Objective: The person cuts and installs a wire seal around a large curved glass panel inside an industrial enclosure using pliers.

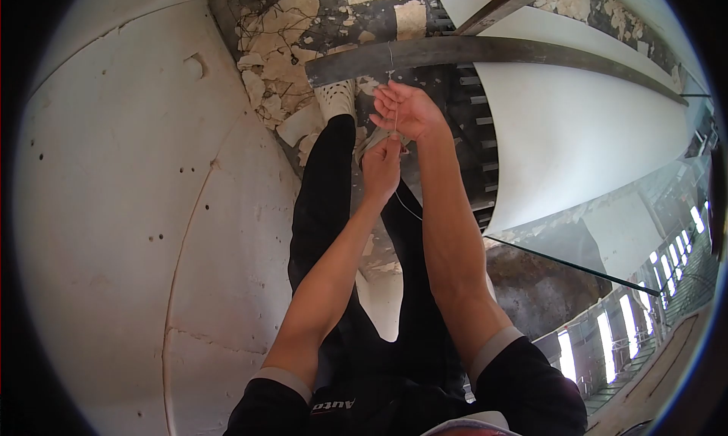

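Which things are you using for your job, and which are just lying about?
Being used:
Thin string, pinched in the left hand, by the right hand
Dark curved bar, probably, because the string runs up in front of it

Just lying about, it seems:
Pale, flaky scraps
Big white curved panel

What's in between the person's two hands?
A thin, pale strand, maybe string or wire, stretches between the left hand and the right hand. The head view shows it.
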Tool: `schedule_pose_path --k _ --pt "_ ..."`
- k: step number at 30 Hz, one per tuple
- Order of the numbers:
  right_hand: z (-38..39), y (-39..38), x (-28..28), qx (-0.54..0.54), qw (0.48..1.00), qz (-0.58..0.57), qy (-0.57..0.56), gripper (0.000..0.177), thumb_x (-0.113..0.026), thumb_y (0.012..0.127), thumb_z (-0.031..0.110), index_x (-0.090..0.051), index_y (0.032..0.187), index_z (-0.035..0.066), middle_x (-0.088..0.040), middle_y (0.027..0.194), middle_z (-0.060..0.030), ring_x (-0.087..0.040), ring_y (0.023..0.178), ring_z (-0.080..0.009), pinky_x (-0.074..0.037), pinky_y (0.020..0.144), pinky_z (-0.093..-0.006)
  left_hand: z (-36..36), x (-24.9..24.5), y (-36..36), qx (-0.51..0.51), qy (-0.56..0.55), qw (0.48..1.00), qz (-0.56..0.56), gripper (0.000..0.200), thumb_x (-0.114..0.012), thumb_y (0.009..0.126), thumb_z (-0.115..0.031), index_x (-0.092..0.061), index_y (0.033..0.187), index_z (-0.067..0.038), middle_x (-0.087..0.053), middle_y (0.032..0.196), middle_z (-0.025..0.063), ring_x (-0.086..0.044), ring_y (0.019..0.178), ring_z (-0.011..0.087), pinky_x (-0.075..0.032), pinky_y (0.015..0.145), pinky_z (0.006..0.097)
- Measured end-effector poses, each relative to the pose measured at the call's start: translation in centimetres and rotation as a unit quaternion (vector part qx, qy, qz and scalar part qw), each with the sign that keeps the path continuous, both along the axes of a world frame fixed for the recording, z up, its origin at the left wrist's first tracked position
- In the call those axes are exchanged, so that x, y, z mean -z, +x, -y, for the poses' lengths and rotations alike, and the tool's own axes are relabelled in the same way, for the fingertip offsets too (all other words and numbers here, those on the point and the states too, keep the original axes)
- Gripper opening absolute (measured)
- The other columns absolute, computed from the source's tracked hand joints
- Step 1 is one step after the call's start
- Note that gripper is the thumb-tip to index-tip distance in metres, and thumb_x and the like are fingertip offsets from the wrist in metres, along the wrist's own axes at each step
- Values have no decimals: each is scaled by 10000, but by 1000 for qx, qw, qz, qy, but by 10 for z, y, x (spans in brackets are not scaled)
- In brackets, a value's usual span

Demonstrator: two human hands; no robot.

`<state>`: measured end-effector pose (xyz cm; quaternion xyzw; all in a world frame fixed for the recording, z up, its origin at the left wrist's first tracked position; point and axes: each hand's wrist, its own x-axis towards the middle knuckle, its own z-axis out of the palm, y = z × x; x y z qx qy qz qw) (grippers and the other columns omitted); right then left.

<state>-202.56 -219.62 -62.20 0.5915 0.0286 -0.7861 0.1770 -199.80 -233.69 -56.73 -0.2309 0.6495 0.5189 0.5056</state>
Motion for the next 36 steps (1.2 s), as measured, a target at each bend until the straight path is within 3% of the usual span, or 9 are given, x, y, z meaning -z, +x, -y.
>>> schedule_pose_path --k 13,15,17,18,20,21,24,30,36 --pt "0 17 20 67 981 -154 -96 307 -552 926 403 -611 851 111 -609 802 4 -595 795 -194 -377 941 -631 13 3 4 39 19 999 19 421 -482 976 -366 -570 733 -34 -499 609 -14 -450 565 82 -348 528 265" --pt "13 8 -15 -234 937 -47 255 474 -495 926 514 -640 953 63 -652 921 -35 -599 888 -227 -393 963 -520 25 -5 11 -115 181 942 258 332 -459 986 -377 -556 866 -83 -501 673 -25 -495 631 101 -376 575 273" --pt "15 33 -45 -440 811 -98 372 629 -440 910 600 -634 1085 27 -653 1065 -93 -567 1006 -223 -402 950 -382 27 -33 26 -144 223 924 277 300 -419 999 -398 -529 914 -132 -494 706 -48 -482 649 83 -419 661 258" --pt "27 61 -44 -461 786 -111 397 761 -328 893 689 -610 1043 -2 -651 966 -131 -591 848 -265 -451 799 -393 27 -55 29 -170 190 921 294 290 -409 1004 -378 -543 928 -133 -535 750 -38 -522 710 99 -440 725 271" --pt "53 104 -117 -375 875 -62 300 807 -333 855 749 -648 933 11 -663 882 -129 -631 751 -232 -471 612 -345 27 -98 32 -172 137 923 315 274 -399 1008 -354 -566 966 -141 -605 847 -30 -583 843 134 -465 837 306" --pt "68 145 -127 -302 940 -117 110 776 -334 854 750 -668 868 49 -666 768 -93 -633 652 -180 -448 524 -292 30 -118 35 -151 115 929 317 267 -399 1008 -349 -576 991 -149 -634 901 -32 -604 915 153 -469 885 328" --pt "75 178 -256 -224 953 -110 172 604 -445 892 640 -624 1008 75 -627 677 -49 -570 523 -131 -433 478 -240 46 -153 44 -91 163 929 319 281 -382 1009 -352 -569 1007 -142 -623 935 -21 -606 983 178 -489 834 391" --pt "54 262 -394 -457 824 -87 324 537 -432 937 542 -638 938 46 -581 602 -39 -553 491 -127 -437 483 -282 -1 -247 55 -59 198 918 339 247 -415 999 -306 -579 936 -132 -633 878 -4 -632 928 188 -522 827 406" --pt "56 351 -496 -446 807 -134 361 577 -446 913 587 -698 858 72 -607 611 -31 -599 570 -132 -470 567 -283 -7 -275 53 -23 148 929 338 268 -373 1004 -197 -574 907 -48 -650 889 64 -647 937 244 -531 875 450"
